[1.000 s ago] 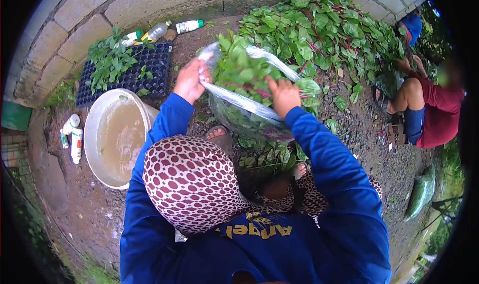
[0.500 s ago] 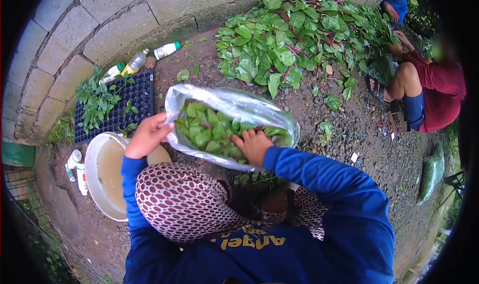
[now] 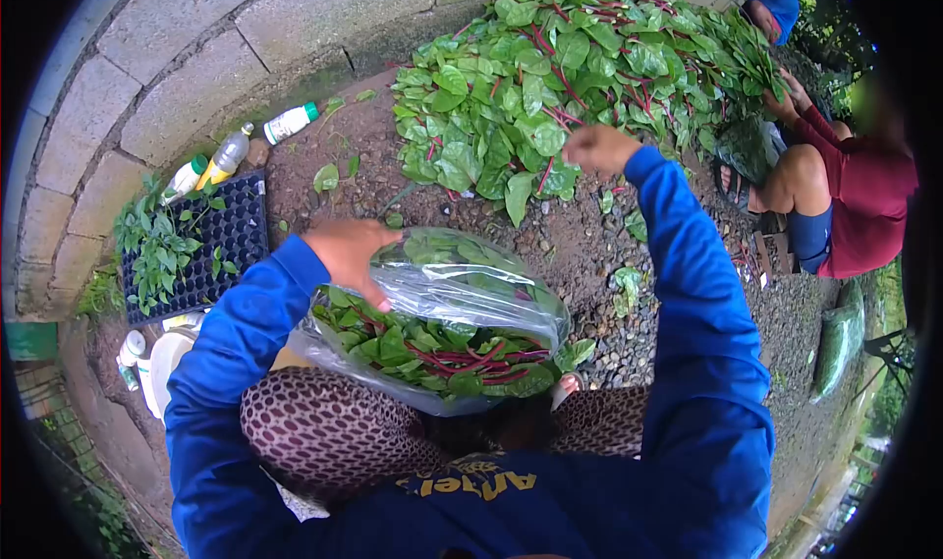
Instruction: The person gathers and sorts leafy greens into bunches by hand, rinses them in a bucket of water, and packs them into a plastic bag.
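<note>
Leafy Greens Bagged Beside a Block Wall

In the head camera's view, a clear plastic bag (image 3: pixel 471 289) of red-stemmed greens (image 3: pixel 393 348), apparently Malabar spinach, is seen at the wearer's knees. Its film is touched by the left hand (image 3: pixel 346 252), thumb and fingers spread wide. The right hand (image 3: pixel 601 149) is held at the edge of the leaf heap (image 3: pixel 550 87), fingers curled; whether a stem is gripped cannot be told. Leaves could be spilled if the slack bag were tipped, or blocked if its soft mouth folded over. Seedlings (image 3: pixel 157 250) are spread over a black cell tray (image 3: pixel 248 227); the bucket (image 3: pixel 170 355) is mostly hidden by a sleeve, its contents unseen.
</note>
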{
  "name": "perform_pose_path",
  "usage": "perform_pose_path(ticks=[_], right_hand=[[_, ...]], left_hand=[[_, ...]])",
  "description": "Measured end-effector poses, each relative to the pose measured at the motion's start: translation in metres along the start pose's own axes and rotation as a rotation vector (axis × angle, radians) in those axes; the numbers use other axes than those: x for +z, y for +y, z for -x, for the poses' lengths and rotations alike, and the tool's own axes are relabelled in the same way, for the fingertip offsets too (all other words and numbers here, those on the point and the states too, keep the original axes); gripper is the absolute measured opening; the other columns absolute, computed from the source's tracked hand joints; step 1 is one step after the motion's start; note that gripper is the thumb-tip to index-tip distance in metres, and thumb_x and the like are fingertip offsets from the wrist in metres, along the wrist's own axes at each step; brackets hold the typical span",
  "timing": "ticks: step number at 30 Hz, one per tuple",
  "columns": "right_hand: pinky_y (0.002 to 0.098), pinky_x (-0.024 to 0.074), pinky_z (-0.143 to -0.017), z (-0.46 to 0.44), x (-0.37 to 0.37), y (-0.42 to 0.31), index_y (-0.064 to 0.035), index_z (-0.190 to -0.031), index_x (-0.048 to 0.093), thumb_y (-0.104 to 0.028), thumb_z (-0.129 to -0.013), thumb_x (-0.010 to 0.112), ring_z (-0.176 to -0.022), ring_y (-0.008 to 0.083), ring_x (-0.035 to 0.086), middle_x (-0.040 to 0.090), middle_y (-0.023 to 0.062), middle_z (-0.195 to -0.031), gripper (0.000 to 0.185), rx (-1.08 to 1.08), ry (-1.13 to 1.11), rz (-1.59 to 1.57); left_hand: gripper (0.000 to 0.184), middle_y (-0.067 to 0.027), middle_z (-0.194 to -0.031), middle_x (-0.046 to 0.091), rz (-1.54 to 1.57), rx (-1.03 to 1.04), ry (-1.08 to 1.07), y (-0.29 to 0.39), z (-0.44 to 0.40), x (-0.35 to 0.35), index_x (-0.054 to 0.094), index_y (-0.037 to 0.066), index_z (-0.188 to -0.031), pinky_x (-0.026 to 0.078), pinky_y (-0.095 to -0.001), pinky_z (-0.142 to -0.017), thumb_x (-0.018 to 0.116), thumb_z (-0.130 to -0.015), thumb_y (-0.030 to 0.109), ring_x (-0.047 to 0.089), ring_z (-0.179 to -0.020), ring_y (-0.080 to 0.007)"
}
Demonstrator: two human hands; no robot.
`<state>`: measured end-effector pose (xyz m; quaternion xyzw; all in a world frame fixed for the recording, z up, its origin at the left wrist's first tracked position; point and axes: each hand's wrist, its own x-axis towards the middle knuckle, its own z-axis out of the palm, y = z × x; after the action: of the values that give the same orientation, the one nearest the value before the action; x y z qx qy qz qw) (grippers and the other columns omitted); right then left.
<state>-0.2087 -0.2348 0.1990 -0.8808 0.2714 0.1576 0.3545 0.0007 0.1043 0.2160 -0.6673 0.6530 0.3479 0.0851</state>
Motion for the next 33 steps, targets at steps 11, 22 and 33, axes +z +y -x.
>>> perform_pose_path(ticks=[11,22,33], right_hand=[[0.0401,0.0509,-0.070,0.142,0.169,-0.019,0.0000,-0.103,0.053,-0.036,-0.077,0.065,-0.078,0.0317,0.064,0.063,0.0156,-0.089,0.046,0.276,-0.312,-0.092],[0.0340,0.0455,-0.059,0.164,0.159,-0.066,-0.0068,-0.099,0.048,-0.011,-0.084,0.053,-0.068,0.0163,0.050,0.052,0.0030,-0.080,0.016,0.487,0.179,-1.163],[0.0285,0.0388,-0.049,0.127,0.049,-0.134,-0.0122,-0.093,0.050,-0.008,-0.085,0.047,-0.059,0.0138,0.046,0.049,-0.0002,-0.077,0.010,0.142,0.494,-1.245]], left_hand=[[0.024,-0.0089,-0.071,0.064,0.582,-0.211,-0.032,-0.089,0.041,0.075,0.061,0.000,-0.088,0.049,-0.0312,-0.057,0.067,-0.072,0.017,0.060,-0.061,-0.0140],[0.019,-0.0026,-0.073,0.057,1.410,-0.298,0.480,-0.074,0.094,0.126,0.056,0.002,-0.099,0.047,-0.0279,-0.050,0.053,-0.082,0.010,0.056,-0.059,-0.0107],[0.006,0.0014,-0.064,0.051,1.840,0.108,0.809,-0.044,0.133,0.042,0.053,0.004,-0.090,0.044,-0.0253,-0.047,0.051,-0.084,0.007,0.050,-0.051,-0.0088]])
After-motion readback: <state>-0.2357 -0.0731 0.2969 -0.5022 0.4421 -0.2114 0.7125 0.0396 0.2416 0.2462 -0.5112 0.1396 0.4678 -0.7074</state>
